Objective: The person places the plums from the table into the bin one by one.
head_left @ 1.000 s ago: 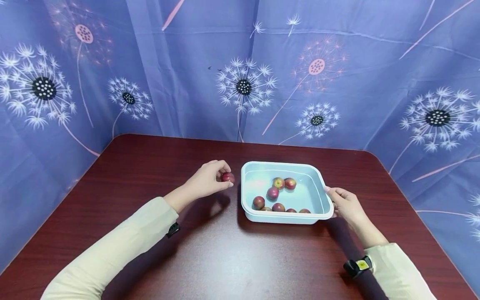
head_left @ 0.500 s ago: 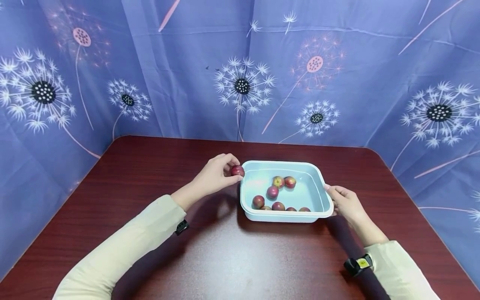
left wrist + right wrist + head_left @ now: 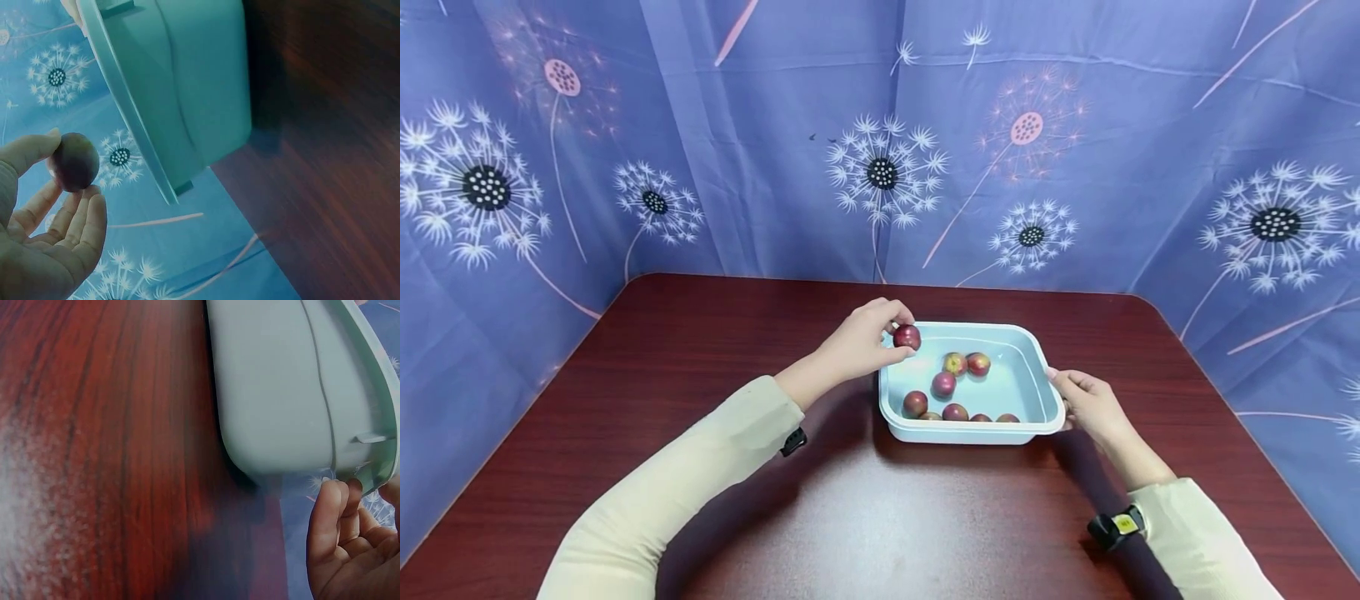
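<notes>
A dark red plum (image 3: 907, 337) is pinched between the thumb and fingers of my left hand (image 3: 867, 340), above the left end of a pale blue plastic basin (image 3: 970, 432). In the left wrist view the plum (image 3: 75, 162) sits at the fingertips, apart from the basin's side (image 3: 206, 75). My right hand (image 3: 1093, 407) grips the basin's right rim, thumb on top and fingers beneath. The right wrist view shows those fingers (image 3: 325, 515) curled under the rim at the corner. Several red and yellowish plums (image 3: 943, 384) lie inside the basin, some partly hidden by its near wall.
The basin stands on a dark reddish-brown wooden table (image 3: 850, 517). Blue curtains (image 3: 760, 150) with a dandelion print hang behind and at both sides of the table. Dark bands sit at both wrists; the right one (image 3: 1116, 527) carries a yellow square.
My left hand has moved right with the plum, from beside the basin to over its left rim. The right hand keeps its hold, and the basin stays in place.
</notes>
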`<state>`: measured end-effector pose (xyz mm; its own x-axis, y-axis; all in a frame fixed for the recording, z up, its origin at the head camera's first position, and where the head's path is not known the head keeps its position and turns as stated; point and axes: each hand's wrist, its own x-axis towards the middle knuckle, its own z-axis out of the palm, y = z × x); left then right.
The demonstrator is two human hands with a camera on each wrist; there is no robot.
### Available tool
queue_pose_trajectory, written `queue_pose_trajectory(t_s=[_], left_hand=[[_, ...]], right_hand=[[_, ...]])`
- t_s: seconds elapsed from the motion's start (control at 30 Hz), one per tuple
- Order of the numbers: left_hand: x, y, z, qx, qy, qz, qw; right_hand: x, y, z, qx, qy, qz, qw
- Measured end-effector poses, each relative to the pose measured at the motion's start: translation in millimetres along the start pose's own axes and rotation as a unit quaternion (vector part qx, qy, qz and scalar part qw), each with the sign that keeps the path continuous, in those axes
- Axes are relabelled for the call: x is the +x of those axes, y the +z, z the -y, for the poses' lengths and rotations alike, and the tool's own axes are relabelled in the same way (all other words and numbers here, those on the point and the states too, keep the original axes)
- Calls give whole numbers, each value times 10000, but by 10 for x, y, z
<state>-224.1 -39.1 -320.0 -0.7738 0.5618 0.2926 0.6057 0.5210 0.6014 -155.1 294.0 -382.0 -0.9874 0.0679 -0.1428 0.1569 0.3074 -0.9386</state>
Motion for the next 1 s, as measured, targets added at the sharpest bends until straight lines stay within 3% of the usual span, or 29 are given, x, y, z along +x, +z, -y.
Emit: queue_pose_trajectory(t_s=[0.63, 0.87, 1.0], left_hand=[[116, 235, -69, 442, 101, 618, 9971], [157, 385, -52, 726, 438, 1110, 9902], [172, 441, -41, 1087, 425, 1391, 9834]], right_hand=[[13, 4, -6, -69, 87, -67, 9999], [2, 3, -8, -59, 82, -100, 9999], [4, 4, -7, -77, 62, -103, 9999]])
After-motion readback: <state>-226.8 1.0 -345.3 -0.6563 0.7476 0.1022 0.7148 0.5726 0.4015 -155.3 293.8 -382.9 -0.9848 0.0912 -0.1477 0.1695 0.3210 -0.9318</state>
